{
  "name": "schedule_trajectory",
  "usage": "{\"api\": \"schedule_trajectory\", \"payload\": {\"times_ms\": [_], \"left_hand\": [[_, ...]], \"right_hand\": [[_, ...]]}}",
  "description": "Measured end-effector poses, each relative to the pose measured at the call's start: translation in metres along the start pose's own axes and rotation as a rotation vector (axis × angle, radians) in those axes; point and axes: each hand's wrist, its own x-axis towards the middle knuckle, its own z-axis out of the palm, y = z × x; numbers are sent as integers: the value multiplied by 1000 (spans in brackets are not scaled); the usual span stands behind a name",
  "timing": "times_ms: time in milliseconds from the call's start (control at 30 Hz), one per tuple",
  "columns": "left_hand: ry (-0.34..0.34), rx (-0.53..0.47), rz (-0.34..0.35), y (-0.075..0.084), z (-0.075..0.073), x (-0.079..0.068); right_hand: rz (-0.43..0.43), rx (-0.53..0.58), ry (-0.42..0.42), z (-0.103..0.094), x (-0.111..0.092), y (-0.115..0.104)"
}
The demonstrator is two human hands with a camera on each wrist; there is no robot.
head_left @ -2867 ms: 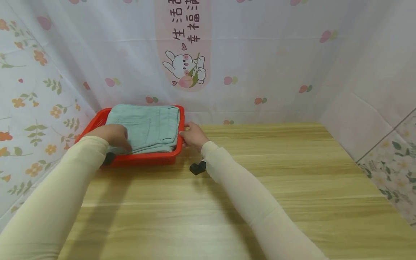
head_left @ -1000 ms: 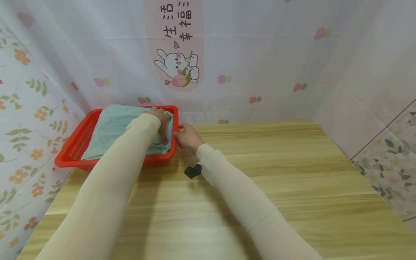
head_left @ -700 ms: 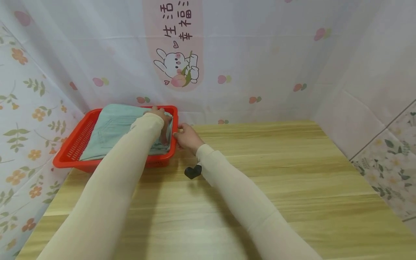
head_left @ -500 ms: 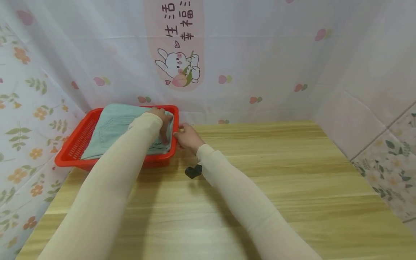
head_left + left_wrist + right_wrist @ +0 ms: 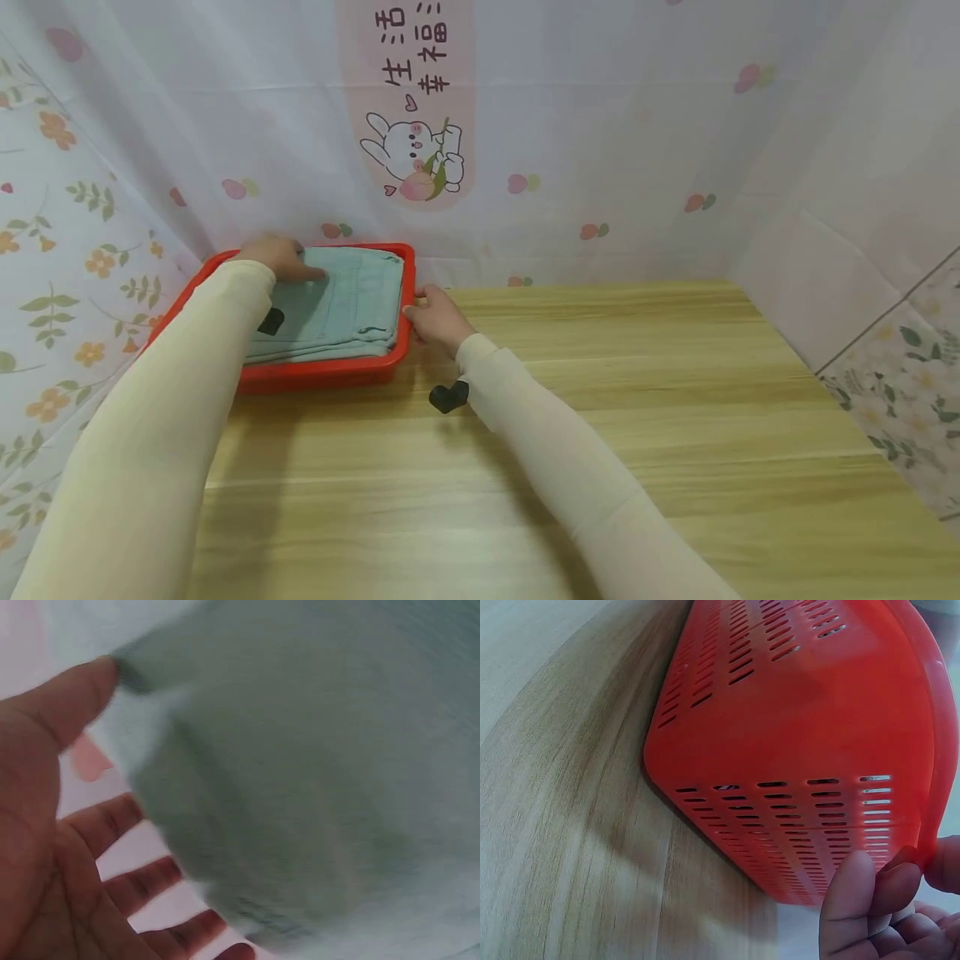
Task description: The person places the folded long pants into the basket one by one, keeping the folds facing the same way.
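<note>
Folded light blue-green jeans (image 5: 341,292) lie inside a red plastic basket (image 5: 322,375) at the table's back left. My left hand (image 5: 273,257) is at their back left edge, its thumb on top of the cloth. In the left wrist view the fingers of the left hand (image 5: 52,810) are spread, fairly straight, along the edge of the blurred jeans (image 5: 300,787). My right hand (image 5: 441,321) holds the basket's right rim. Close up in the right wrist view, thumb and fingers of the right hand (image 5: 892,907) pinch the rim of the slotted basket (image 5: 802,720).
The basket stands on a wood-grain table (image 5: 600,400). A white curtain (image 5: 600,142) with fruit prints and a rabbit drawing hangs close behind it. Flowered cloth (image 5: 67,292) borders the left side. A black heart-shaped piece (image 5: 448,397) sits at the right sleeve's cuff.
My left hand has moved left from the right end of the jeans to their back left edge. The jeans now lie flatter and further left. The right hand stays on the rim.
</note>
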Motion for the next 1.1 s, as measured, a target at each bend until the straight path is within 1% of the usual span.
{"api": "schedule_trajectory", "payload": {"times_ms": [33, 100, 167, 233, 300, 333, 433, 500, 533, 600, 733, 867, 933, 1000, 1100], "left_hand": [[-14, -28, -36, -7, 4, 1], [-52, -81, -93, -13, 10, 5], [-97, -132, -147, -15, 13, 9], [-155, -169, -181, -16, 13, 12], [-211, -209, -188, -17, 12, 16], [-239, -212, -183, -19, 11, 18], [-317, -196, -146, -23, 9, 22], [-352, -178, -125, -25, 9, 25], [-361, -159, -100, -25, 10, 26], [-374, -147, -75, -24, 10, 29], [-363, -133, -34, -22, 9, 34], [-346, -170, -54, -27, 11, 34], [-342, -200, -81, -30, 13, 33], [-349, -216, -104, -31, 14, 32], [-358, -214, -115, -31, 15, 32]], "right_hand": [[1, 6, -2, 1, 0, 0], [-1, 11, -7, 2, 0, -1], [-3, 7, -13, 3, 0, -1], [-3, 2, -13, 3, 0, -1], [-7, -4, -10, 3, 0, -1], [-9, -9, -8, 3, 0, -1], [-13, -26, -7, 2, 1, 0], [-11, -42, -6, 1, 1, 0], [-10, -50, -3, 0, 0, 0], [-10, -58, 1, -2, 0, 0], [-19, -77, 6, -6, -2, -2], [-19, -121, -1, -7, -4, -3], [-16, -132, -6, -7, -5, -3], [-14, -125, -14, -6, -5, -3], [-18, -127, -7, -3, -4, -4]]}}
